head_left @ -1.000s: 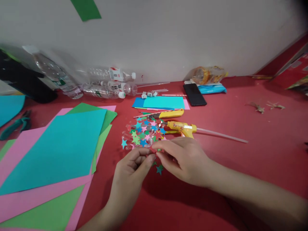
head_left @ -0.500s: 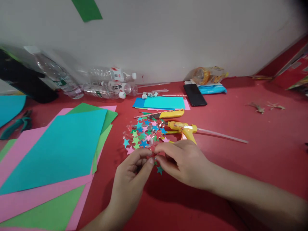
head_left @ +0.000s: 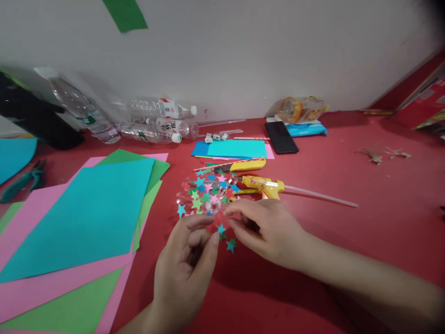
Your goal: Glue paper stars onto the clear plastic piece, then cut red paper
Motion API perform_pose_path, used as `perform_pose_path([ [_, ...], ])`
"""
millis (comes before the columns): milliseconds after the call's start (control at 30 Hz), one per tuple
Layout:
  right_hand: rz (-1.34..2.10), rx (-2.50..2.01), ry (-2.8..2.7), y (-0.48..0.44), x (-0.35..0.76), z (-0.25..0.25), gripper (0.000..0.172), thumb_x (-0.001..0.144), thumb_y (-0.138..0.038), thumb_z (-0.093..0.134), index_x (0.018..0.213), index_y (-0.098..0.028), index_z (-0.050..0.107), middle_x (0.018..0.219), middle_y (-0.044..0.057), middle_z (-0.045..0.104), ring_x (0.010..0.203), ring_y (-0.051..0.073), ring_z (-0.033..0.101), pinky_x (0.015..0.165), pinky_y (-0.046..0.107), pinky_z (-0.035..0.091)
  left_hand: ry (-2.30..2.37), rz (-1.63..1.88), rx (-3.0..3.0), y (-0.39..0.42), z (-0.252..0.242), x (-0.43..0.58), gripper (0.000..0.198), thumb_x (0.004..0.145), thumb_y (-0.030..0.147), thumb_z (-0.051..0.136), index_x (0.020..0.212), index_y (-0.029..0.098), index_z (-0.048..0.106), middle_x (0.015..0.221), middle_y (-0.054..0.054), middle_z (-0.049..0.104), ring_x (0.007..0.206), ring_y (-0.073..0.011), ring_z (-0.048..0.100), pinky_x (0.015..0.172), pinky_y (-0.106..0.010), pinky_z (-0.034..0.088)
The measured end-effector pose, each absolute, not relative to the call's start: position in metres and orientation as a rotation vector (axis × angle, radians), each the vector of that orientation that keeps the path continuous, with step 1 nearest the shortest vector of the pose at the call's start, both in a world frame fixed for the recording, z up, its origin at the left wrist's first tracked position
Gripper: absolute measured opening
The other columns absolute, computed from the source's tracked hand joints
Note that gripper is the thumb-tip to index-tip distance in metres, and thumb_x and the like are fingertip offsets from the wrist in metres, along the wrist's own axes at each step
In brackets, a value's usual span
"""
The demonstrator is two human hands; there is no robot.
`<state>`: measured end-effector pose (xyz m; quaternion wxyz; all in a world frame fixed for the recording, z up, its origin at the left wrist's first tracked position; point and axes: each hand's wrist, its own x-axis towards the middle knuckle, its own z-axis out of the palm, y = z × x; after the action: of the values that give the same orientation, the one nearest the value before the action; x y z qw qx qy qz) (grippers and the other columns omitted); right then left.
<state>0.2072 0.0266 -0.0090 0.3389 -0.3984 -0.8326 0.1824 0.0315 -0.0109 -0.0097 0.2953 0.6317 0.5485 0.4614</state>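
Note:
In the middle of the red table sits a spread of small paper stars in blue, green, pink and red (head_left: 196,204), lying on or attached to clear plastic. A round clear ring-like part (head_left: 212,206) shows at its near side. My left hand (head_left: 186,266) is at the near left edge of the stars, thumb and index finger apart with nothing visible between them. My right hand (head_left: 269,229) faces it from the right, its thumb and index finger slightly parted, nothing visible in them. Below the fingertips lies a teal star (head_left: 231,246).
Behind the stars lie a yellow utility knife (head_left: 248,164) and a yellow glue gun (head_left: 264,183) with a glue stick. Coloured paper sheets (head_left: 86,213) cover the left. Plastic bottles (head_left: 149,132), paper strips (head_left: 238,149) and a black phone (head_left: 281,137) lie along the wall.
My fingertips, close together before, have parted; my left hand has shifted slightly left and opened. The clear ring-like part and a blue star between the hands now show more fully.

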Motion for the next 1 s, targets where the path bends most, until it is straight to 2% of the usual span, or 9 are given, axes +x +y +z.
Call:
perform_pose_path([
  [100,0.333,-0.961,-2.169,0.028,0.210,-0.009,0.017,0.092,-0.017,0.049,0.103,-0.016,0.061,0.058,-0.005,0.058,0.049,0.009,0.046,0.050,0.023,0.030,1.493,1.306,1.761,-0.014,-0.010,0.027,0.013,0.086,0.020,0.058,0.096,0.026,0.062,0.052,0.008,0.052,0.044,-0.0092,0.050,0.046,-0.021,0.042],
  [200,0.112,-0.846,-2.206,0.029,0.211,-0.005,0.015,0.092,-0.014,0.047,0.097,-0.015,0.062,0.061,-0.003,0.061,0.052,0.011,0.050,0.050,0.025,0.032,1.423,1.287,2.043,-0.008,-0.012,0.016,0.018,0.086,0.014,0.058,0.097,0.028,0.062,0.061,0.007,0.059,0.046,-0.0079,0.049,0.046,-0.020,0.040],
  [300,-0.126,-0.746,-2.301,0.030,0.209,-0.002,0.019,0.091,-0.010,0.046,0.087,-0.015,0.064,0.060,-0.001,0.060,0.053,0.013,0.051,0.051,0.028,0.033,1.398,1.333,2.251,0.001,-0.012,0.005,0.021,0.083,0.010,0.062,0.096,0.027,0.062,0.082,0.002,0.062,0.069,-0.0118,0.057,0.064,-0.025,0.047],
  [367,-0.240,-0.744,-2.344,0.030,0.207,-0.002,0.022,0.091,-0.009,0.046,0.084,-0.014,0.066,0.057,-0.001,0.058,0.052,0.013,0.049,0.050,0.029,0.031,1.406,1.398,2.325,0.007,-0.012,0.000,0.023,0.080,0.009,0.065,0.096,0.026,0.064,0.092,-0.002,0.061,0.086,-0.0165,0.058,0.078,-0.031,0.047],
  [467,-0.311,-0.777,-2.383,0.030,0.206,-0.006,0.021,0.094,-0.012,0.046,0.090,-0.013,0.067,0.057,-0.002,0.057,0.053,0.013,0.050,0.051,0.030,0.032,1.455,1.421,2.349,0.011,-0.013,-0.002,0.026,0.079,0.011,0.066,0.099,0.027,0.066,0.110,-0.005,0.059,0.105,-0.0230,0.055,0.092,-0.041,0.044],
  [600,-0.374,-0.777,-2.401,0.030,0.206,-0.012,0.019,0.095,-0.015,0.047,0.099,-0.014,0.065,0.060,-0.001,0.060,0.057,0.013,0.052,0.054,0.030,0.035,1.510,1.298,2.343,0.014,-0.015,0.002,0.021,0.081,0.018,0.066,0.100,0.027,0.068,0.127,-0.008,0.053,0.119,-0.0300,0.050,0.100,-0.049,0.039],
  [900,-0.394,-0.850,-2.391,0.031,0.205,-0.015,0.017,0.090,-0.012,0.049,0.089,-0.013,0.066,0.060,-0.001,0.060,0.056,0.015,0.054,0.052,0.032,0.032,1.462,1.283,2.412,0.020,-0.017,0.006,0.012,0.081,0.019,0.067,0.093,0.024,0.067,0.125,-0.008,0.054,0.118,-0.0285,0.051,0.100,-0.048,0.039],
  [1000,-0.408,-0.835,-2.356,0.030,0.204,-0.015,0.017,0.089,-0.012,0.049,0.093,-0.012,0.066,0.061,0.000,0.062,0.055,0.015,0.054,0.052,0.032,0.032,1.436,1.305,2.409,0.019,-0.017,0.006,0.013,0.081,0.018,0.066,0.093,0.024,0.066,0.126,-0.008,0.054,0.118,-0.0280,0.051,0.099,-0.047,0.040],
])
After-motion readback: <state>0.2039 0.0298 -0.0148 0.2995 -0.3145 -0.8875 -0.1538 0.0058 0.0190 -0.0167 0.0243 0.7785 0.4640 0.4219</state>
